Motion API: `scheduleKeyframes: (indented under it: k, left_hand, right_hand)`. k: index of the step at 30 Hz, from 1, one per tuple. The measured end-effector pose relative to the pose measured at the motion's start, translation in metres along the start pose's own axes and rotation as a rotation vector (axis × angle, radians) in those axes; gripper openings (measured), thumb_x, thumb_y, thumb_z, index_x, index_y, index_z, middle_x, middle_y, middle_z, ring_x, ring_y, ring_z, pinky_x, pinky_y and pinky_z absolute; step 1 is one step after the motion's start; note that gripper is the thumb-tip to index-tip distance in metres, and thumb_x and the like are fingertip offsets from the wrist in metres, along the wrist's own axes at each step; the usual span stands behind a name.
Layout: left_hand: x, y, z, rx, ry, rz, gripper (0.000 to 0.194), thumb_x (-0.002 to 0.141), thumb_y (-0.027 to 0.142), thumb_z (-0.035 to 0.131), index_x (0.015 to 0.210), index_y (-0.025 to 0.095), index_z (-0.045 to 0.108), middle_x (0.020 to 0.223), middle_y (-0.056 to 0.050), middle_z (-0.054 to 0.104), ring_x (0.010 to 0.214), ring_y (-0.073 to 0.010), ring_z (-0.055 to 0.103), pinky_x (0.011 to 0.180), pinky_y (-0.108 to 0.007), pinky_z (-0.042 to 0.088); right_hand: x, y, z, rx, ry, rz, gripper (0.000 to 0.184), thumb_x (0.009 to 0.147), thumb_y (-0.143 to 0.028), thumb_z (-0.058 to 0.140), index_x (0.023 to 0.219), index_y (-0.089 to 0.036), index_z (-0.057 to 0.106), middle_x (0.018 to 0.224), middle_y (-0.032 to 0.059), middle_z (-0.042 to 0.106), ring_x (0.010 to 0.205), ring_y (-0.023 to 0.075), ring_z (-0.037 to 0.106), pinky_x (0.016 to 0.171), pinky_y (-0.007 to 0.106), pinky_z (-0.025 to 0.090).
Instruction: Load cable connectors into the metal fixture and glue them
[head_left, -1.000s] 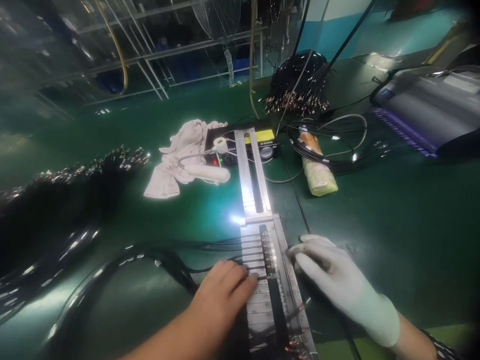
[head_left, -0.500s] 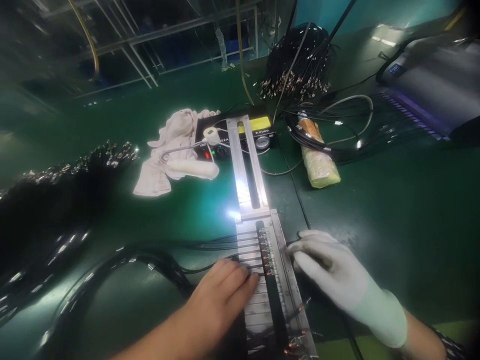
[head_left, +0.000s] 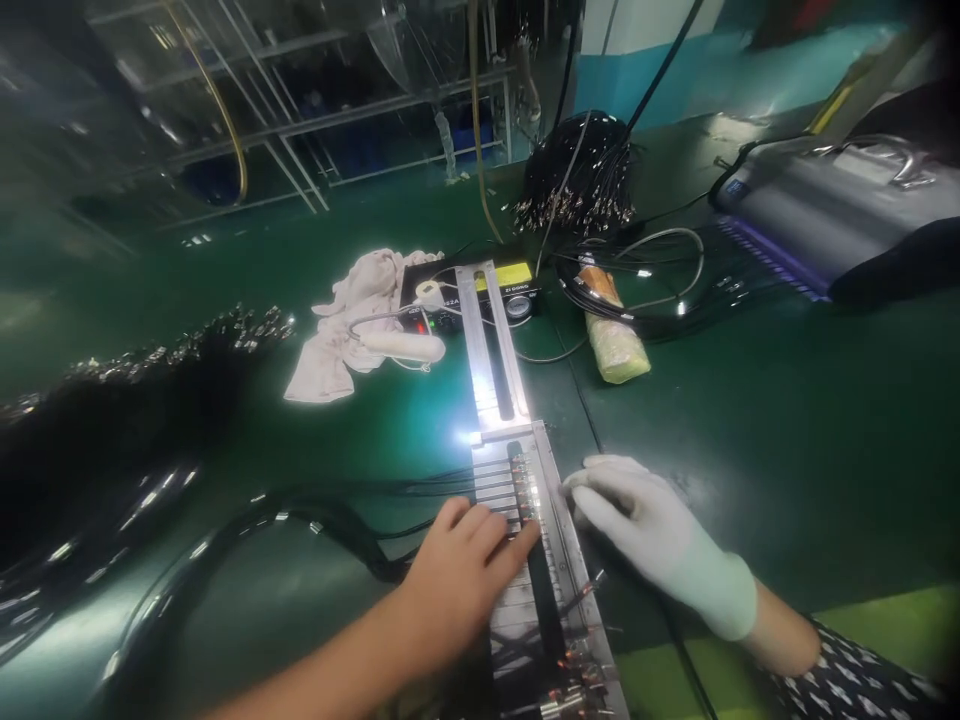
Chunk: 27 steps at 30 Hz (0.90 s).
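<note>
A long metal fixture [head_left: 559, 500] with slots lies on the green table. Thin black cables [head_left: 491, 480] lie side by side across its upper slots, their bared, coppery ends in a row at the right. Over the middle slots is my bare left hand [head_left: 472, 555], its fingers curled together around a cable and one fingertip at the cable ends. On the right, my right hand [head_left: 645, 520] wears a white glove. Its thumb and fingertips are pinched at the fixture's right edge; what is between them is too small to make out.
A thick cable bundle [head_left: 315, 520] curves in from the left. Behind stand a black control box [head_left: 517, 290], a pale cloth [head_left: 364, 300] and a wrapped roll [head_left: 615, 345]. More cables [head_left: 581, 170] hang farther back; a grey machine [head_left: 825, 210] is at right. Loose ends lie at the fixture's near end.
My left hand has shifted slightly right and up, its fingertip now over the cable ends. My right hand stays pinched by the fixture's edge. The camera view has tilted up a little.
</note>
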<state>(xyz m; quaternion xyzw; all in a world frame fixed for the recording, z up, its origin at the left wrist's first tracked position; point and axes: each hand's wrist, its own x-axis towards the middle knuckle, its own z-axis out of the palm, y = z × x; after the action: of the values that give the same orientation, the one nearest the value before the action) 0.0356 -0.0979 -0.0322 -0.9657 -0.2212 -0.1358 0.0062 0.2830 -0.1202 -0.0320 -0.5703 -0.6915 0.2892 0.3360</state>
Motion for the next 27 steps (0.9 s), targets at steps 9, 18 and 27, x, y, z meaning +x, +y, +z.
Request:
scheduleKeyframes:
  k: [9,18,27]
  left_hand:
    - [-0.027,0.012,-0.029,-0.39,-0.149,-0.061,0.02,0.099,0.017,0.046,0.117,0.016,0.055,0.101,-0.007,0.063,0.087,-0.0203,0.054,0.083,-0.033,0.041]
    - [-0.036,0.012,-0.04,-0.538,-0.098,-0.204,0.03,0.097,0.005,0.038,0.115,0.016,0.059,0.093,-0.008,0.065,0.084,-0.018,0.06,0.077,-0.027,0.051]
    - [-0.055,-0.002,-0.023,-0.289,-0.092,-0.257,0.071,0.08,-0.007,0.027,0.143,0.02,0.045,0.1,-0.006,0.064,0.087,-0.0172,0.064,0.08,-0.028,0.054]
  right_hand:
    - [-0.001,-0.002,0.001,-0.02,0.012,-0.019,0.025,0.095,-0.027,0.049,0.084,-0.023,0.071,0.085,0.0036,0.074,0.087,0.0231,0.069,0.08,0.037,0.054]
    - [-0.001,-0.001,0.001,-0.006,-0.007,0.025,0.025,0.094,-0.032,0.051,0.086,-0.024,0.073,0.087,0.0038,0.076,0.089,0.0246,0.069,0.083,0.04,0.056]
    - [0.001,0.0,-0.001,-0.01,-0.042,0.026,0.026,0.095,-0.032,0.05,0.085,-0.024,0.073,0.08,0.0032,0.074,0.081,0.0241,0.069,0.087,0.045,0.057]
